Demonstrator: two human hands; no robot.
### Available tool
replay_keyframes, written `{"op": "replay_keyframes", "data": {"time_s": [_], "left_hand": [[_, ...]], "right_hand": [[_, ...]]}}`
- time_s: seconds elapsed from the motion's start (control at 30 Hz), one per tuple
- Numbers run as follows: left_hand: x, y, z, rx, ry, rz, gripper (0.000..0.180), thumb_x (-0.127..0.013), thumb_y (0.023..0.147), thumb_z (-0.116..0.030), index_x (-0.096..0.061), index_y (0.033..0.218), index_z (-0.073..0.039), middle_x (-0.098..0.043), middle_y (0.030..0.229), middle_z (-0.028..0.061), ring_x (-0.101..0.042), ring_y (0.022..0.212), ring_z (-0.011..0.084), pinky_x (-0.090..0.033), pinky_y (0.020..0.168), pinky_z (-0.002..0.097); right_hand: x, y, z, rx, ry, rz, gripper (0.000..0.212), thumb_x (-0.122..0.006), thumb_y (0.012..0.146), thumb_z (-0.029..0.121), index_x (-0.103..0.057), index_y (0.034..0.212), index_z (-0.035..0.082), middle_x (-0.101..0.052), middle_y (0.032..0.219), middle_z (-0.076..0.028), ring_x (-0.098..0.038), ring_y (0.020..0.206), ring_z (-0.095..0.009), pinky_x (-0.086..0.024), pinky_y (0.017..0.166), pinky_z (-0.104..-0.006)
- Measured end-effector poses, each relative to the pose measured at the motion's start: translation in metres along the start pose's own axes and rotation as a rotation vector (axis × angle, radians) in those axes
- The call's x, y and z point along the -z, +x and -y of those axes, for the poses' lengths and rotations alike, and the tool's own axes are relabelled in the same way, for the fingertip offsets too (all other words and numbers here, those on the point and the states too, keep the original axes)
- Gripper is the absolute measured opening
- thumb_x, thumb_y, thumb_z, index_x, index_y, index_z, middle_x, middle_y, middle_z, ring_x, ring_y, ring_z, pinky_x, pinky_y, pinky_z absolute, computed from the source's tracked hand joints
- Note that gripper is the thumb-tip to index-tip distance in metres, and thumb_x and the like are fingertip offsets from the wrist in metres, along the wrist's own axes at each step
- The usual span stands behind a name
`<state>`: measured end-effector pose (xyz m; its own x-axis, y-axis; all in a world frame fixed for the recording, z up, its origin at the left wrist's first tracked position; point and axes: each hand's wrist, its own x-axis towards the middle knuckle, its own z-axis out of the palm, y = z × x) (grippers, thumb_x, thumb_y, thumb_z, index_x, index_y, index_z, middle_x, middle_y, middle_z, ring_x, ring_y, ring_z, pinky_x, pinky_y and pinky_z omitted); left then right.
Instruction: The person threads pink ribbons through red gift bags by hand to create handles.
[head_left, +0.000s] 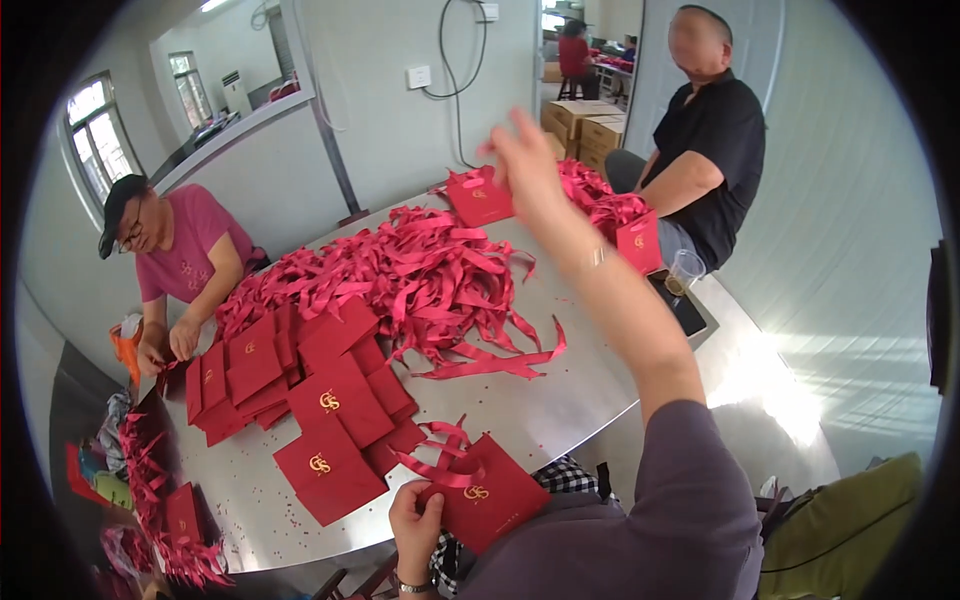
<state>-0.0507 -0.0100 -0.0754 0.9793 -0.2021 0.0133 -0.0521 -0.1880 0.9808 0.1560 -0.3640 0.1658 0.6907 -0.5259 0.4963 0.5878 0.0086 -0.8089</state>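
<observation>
Premises: a small handwork workshop. Evidence: a shared grey surface point(575, 395) bearing heaped red ribbon point(430, 270) and stacked red bags point(345, 395); a person in pink point(190, 245) working there; cartons point(585, 120) and another workroom beyond the doorway.

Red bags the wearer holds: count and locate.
1: the red bag in the left hand. No bag shows in the blurred, raised right hand. Another beneath could be hidden.

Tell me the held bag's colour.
The bag in the left hand is red with a gold emblem; head view.
</observation>
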Motion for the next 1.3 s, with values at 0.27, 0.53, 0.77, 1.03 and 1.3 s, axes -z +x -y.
{"op": "replay_keyframes", "data": {"time_s": [0.27,0.53,0.77,1.03,1.3], "left_hand": [[0.004,0.003,0.007,-0.012,-0.043,0.019,0.017,-0.068,0.084,-0.003,-0.06,0.098,0.001,-0.06,0.086,0.0039,-0.054,0.078,0.0122,-0.046,0.071,0.0245],[0.012,-0.002,0.004,-0.053,0.063,-0.003,0.016,-0.067,0.084,-0.003,-0.059,0.097,0.002,-0.062,0.095,0.0071,-0.056,0.084,0.014,-0.047,0.076,0.0262],[0.008,-0.003,-0.001,-0.012,-0.037,0.001,0.018,-0.068,0.085,-0.004,-0.059,0.099,0.002,-0.061,0.096,0.0081,-0.056,0.085,0.0151,-0.047,0.077,0.0264],[0.007,-0.001,0.0,0.047,-0.088,-0.005,0.016,-0.066,0.084,-0.001,-0.059,0.098,0.002,-0.062,0.099,0.0083,-0.056,0.087,0.0153,-0.046,0.078,0.0252],[0.009,-0.005,0.001,-0.036,0.167,-0.03,0.02,-0.07,0.082,-0.008,-0.062,0.099,0.001,-0.063,0.088,0.0073,-0.058,0.078,0.0136,-0.049,0.069,0.0277]], "right_hand": [[0.135,0.221,-0.013,0.16,-0.851,-0.652,0.011,-0.058,0.081,-0.001,-0.062,0.091,-0.004,-0.066,0.069,-0.013,-0.046,0.041,-0.013,-0.033,0.035,-0.03],[0.102,0.209,-0.035,-0.254,-0.336,-0.31,0.007,-0.058,0.081,-0.004,-0.061,0.078,0.002,-0.064,0.067,-0.009,-0.049,0.047,-0.01,-0.037,0.039,-0.027],[0.106,0.216,-0.03,-0.147,-0.403,-0.353,0.006,-0.062,0.073,-0.008,-0.063,0.069,-0.003,-0.06,0.061,-0.01,-0.048,0.043,-0.014,-0.034,0.037,-0.0291],[0.116,0.207,-0.023,-0.169,-0.429,-0.354,0.002,-0.064,0.073,-0.006,-0.063,0.075,-0.005,-0.061,0.064,-0.011,-0.048,0.043,-0.016,-0.035,0.036,-0.0312],[0.042,0.017,-0.036,-0.354,-0.472,0.409,0.039,-0.066,0.082,0.009,-0.061,0.119,-0.003,-0.064,0.076,-0.006,-0.052,0.057,-0.01,-0.039,0.047,-0.0272]]}}
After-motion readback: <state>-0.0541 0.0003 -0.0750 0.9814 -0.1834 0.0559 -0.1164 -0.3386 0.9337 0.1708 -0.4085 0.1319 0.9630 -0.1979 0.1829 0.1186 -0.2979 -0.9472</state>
